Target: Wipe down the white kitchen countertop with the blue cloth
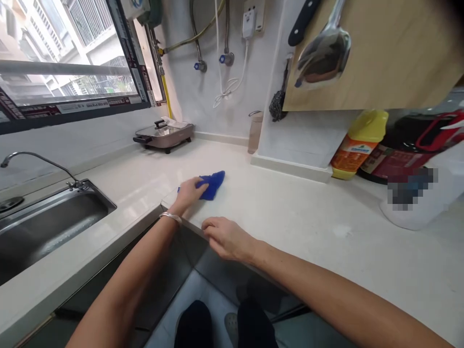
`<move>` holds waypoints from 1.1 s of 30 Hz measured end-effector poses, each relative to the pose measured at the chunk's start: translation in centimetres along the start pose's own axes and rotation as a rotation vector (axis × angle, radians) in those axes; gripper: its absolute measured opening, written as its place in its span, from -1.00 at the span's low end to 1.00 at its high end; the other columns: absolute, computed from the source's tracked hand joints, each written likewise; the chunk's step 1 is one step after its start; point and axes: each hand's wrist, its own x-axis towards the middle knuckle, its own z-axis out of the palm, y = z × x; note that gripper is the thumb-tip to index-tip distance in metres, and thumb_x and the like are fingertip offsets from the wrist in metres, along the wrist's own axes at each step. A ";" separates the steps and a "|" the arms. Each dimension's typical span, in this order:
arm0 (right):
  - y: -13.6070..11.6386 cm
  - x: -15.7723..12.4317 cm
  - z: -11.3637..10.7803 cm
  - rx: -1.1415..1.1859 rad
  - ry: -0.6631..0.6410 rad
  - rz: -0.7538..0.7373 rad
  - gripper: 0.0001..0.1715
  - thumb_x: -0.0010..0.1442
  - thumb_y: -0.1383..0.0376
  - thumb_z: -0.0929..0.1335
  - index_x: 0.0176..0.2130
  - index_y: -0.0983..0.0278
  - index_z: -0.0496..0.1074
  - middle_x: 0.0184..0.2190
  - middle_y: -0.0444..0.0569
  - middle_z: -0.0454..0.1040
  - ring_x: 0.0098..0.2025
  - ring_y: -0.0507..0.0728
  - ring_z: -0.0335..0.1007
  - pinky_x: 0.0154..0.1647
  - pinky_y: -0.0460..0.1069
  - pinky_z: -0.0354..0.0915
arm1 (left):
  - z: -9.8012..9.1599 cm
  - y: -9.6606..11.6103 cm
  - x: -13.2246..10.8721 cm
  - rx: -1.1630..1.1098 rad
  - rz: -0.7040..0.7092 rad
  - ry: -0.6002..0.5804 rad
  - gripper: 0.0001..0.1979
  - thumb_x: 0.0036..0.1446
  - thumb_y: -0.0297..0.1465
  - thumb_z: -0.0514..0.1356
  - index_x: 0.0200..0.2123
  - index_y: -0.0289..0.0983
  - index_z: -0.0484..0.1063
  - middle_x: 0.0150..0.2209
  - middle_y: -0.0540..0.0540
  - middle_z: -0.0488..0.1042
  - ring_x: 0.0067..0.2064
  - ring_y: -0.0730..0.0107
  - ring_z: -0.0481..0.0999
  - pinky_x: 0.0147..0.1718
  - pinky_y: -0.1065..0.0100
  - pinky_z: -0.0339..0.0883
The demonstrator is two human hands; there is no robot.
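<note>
A blue cloth (213, 184) lies bunched on the white countertop (290, 208), close to the inner corner. My left hand (189, 194) presses on it from above, the fingers closed around its near side. A silver bangle (171, 217) circles the left wrist. At the counter's front edge rests my right hand (226, 237), its fingers curled in and no object showing in them. It is apart from the cloth, a little nearer to me.
On the left are a steel sink (108, 205) and a thin faucet (43, 155). An electric pan (168, 135) stands in the back corner. To the right are a yellow bottle (357, 147), a translucent jug (416, 217) and a hanging spatula (324, 55).
</note>
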 end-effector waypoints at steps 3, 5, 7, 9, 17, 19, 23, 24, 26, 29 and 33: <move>0.0 0.1 -0.1 -0.025 -0.025 0.006 -0.80 0.13 0.50 0.30 -0.26 0.26 0.44 -0.11 0.06 0.52 -0.13 0.14 0.42 0.00 0.06 0.37 | -1.6 -1.6 1.5 -0.032 -0.122 0.050 -0.57 0.31 -0.11 0.05 0.03 -0.24 0.51 -0.13 -0.14 0.63 -0.13 0.23 0.61 -0.12 0.28 0.50; -0.1 0.1 -0.1 -0.046 -0.038 0.008 -0.82 0.13 0.49 0.31 -0.28 0.27 0.44 -0.11 0.07 0.51 -0.14 0.15 0.41 -0.02 0.06 0.36 | -2.8 -2.4 2.1 -0.006 -0.209 0.114 -0.57 0.28 -0.15 0.10 0.09 -0.25 0.46 -0.08 -0.19 0.61 -0.08 0.15 0.60 -0.08 0.20 0.51; -0.2 0.1 -0.1 -0.069 -0.042 0.011 -0.83 0.14 0.49 0.31 -0.29 0.28 0.44 -0.11 0.08 0.50 -0.14 0.15 0.40 -0.02 0.07 0.36 | -3.6 -2.7 2.2 0.045 -0.264 0.183 -0.55 0.18 -0.25 0.19 0.13 -0.26 0.42 0.03 -0.28 0.56 0.05 0.00 0.56 0.05 0.03 0.46; -0.4 0.0 -0.1 -0.093 -0.044 0.015 -0.83 0.14 0.49 0.31 -0.28 0.28 0.44 -0.10 0.08 0.49 -0.13 0.16 0.39 -0.03 0.07 0.35 | -3.7 -2.2 2.2 0.087 -0.254 0.241 -0.51 0.16 -0.34 0.18 0.18 -0.26 0.38 0.18 -0.34 0.45 0.17 -0.07 0.48 0.17 -0.08 0.37; -1.5 0.3 0.1 -0.257 -0.179 -0.010 -0.84 0.15 0.47 0.35 -0.22 0.35 0.47 -0.08 0.20 0.41 -0.04 0.27 0.30 0.00 0.16 0.32 | 2.3 2.2 -0.1 0.106 0.158 -0.056 -0.40 0.29 -0.05 0.09 0.31 -0.16 0.31 0.42 -0.17 0.23 0.45 0.04 0.18 0.48 -0.06 -0.06; -1.9 0.4 0.3 -0.323 -0.196 -0.027 -0.84 0.14 0.46 0.34 -0.23 0.34 0.49 -0.06 0.23 0.41 -0.02 0.29 0.28 0.00 0.18 0.32 | 3.8 2.5 -0.1 0.118 0.192 -0.132 -0.34 0.29 -0.01 0.08 0.38 -0.10 0.23 0.49 -0.14 0.07 0.51 0.01 0.00 0.51 -0.13 -0.23; -2.0 0.3 0.1 -0.318 -0.242 -0.102 -0.90 0.13 0.42 0.35 -0.31 0.28 0.48 -0.20 0.16 0.47 -0.06 0.32 0.27 -0.05 0.21 0.33 | 4.7 2.3 1.2 0.143 0.161 -0.179 -0.19 0.29 -0.02 0.05 0.49 -0.21 -0.04 0.53 -0.21 -0.10 0.55 -0.02 -0.16 0.51 -0.15 -0.31; -1.9 0.2 0.0 -0.297 -0.253 -0.126 -0.91 0.12 0.41 0.36 -0.33 0.27 0.48 -0.28 0.13 0.47 -0.04 0.34 0.28 -0.04 0.22 0.33 | 4.6 2.3 1.4 0.149 0.157 -0.190 -0.21 0.29 -0.04 0.06 0.48 -0.21 0.00 0.53 -0.21 -0.11 0.55 -0.03 -0.17 0.51 -0.15 -0.32; -1.7 0.0 -0.2 -0.253 -0.234 -0.161 -0.93 0.10 0.41 0.37 -0.36 0.26 0.46 -0.40 0.07 0.45 0.01 0.38 0.29 0.01 0.26 0.33 | 4.1 2.4 1.1 0.158 0.171 -0.221 -0.32 0.30 -0.08 0.05 0.42 -0.17 0.17 0.53 -0.17 -0.10 0.54 0.01 -0.13 0.52 -0.14 -0.31; -1.6 -0.2 -0.4 -0.186 -0.109 -0.204 -0.91 0.11 0.44 0.36 -0.35 0.26 0.45 -0.38 0.05 0.49 0.05 0.36 0.35 0.08 0.23 0.34 | 3.2 2.7 -1.2 0.156 0.263 -0.282 -0.42 0.31 -0.14 0.04 0.37 -0.08 0.25 0.53 -0.06 -0.06 0.54 0.18 -0.07 0.53 -0.02 -0.30; -2.2 -0.8 -0.7 -0.109 -0.044 -0.325 -0.79 0.22 0.46 0.25 -0.28 0.25 0.45 -0.46 -0.06 0.46 -0.38 0.12 0.38 -0.15 0.08 0.42 | 2.5 2.6 -4.9 0.089 0.453 -0.379 -0.31 0.35 -0.12 -0.01 0.48 -0.14 0.00 0.53 -0.08 -0.07 0.54 0.22 -0.11 0.53 -0.01 -0.30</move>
